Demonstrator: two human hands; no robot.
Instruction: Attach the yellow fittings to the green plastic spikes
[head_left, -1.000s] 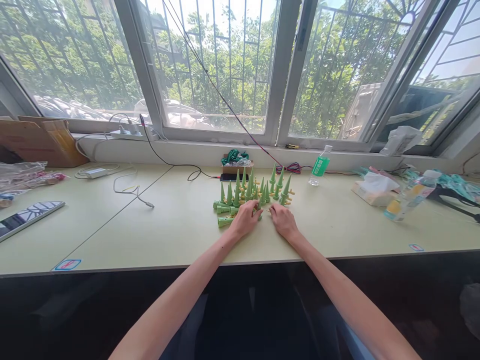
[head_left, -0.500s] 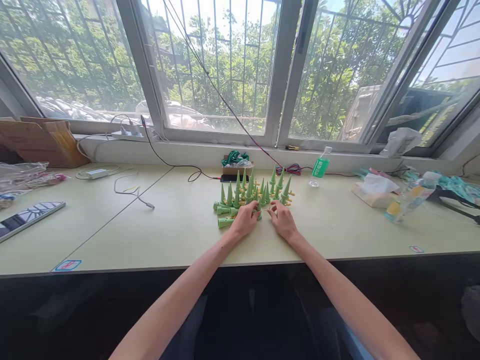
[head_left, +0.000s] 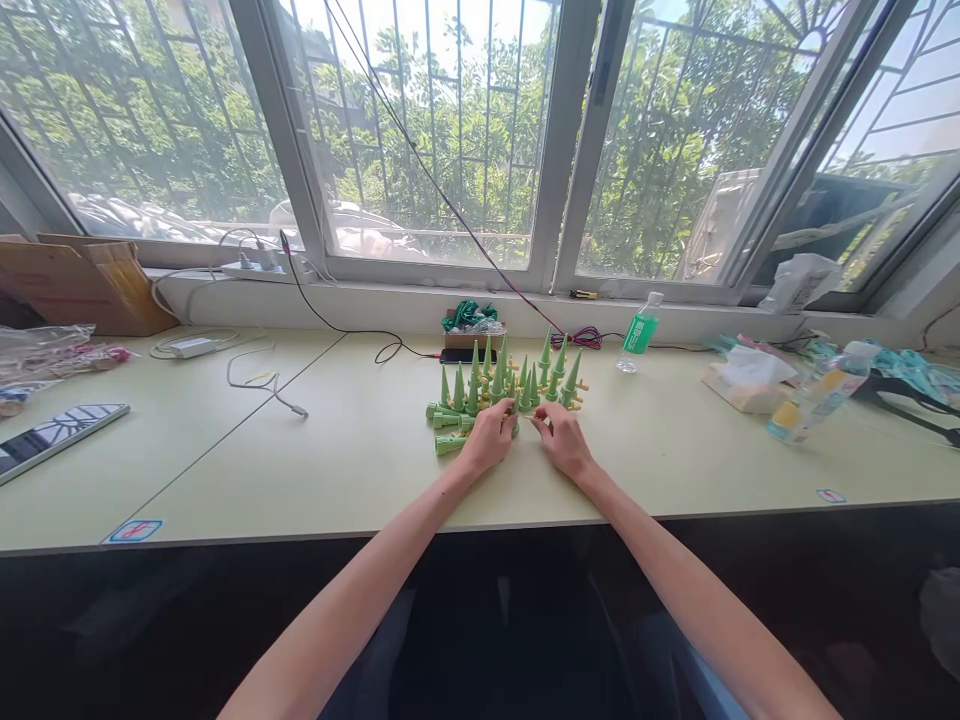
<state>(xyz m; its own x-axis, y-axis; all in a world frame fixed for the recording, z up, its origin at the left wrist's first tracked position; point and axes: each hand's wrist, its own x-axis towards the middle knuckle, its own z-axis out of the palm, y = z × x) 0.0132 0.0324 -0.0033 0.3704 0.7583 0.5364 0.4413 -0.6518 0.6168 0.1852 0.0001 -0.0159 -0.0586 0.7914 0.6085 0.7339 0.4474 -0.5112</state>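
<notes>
My left hand [head_left: 489, 438] is closed around a green plastic plant-watering spike [head_left: 516, 428], mostly hidden behind the fingers. A short gap to the right, my right hand [head_left: 562, 440] is closed in a pinch. A thin, pale bit shows at its fingertips, too small to name. Just beyond both hands stands a cluster of green cone-shaped spikes [head_left: 475, 385], points up, with small yellow valve pieces [head_left: 577, 395] on their sides. Several more green spikes [head_left: 450, 444] lie on their sides left of my left hand.
Behind the spikes are a dark phone [head_left: 459, 356] and a small box [head_left: 475, 338] with green material. A green-labelled bottle [head_left: 637, 335], a tissue box [head_left: 739, 392] and another bottle [head_left: 821, 395] stand right. A cable [head_left: 277, 390] and a tablet [head_left: 60, 440] lie left.
My right hand's fingertips have shifted slightly left, toward the spike in my left hand. The spike now shows less behind my left fingers. The surrounding things stay put.
</notes>
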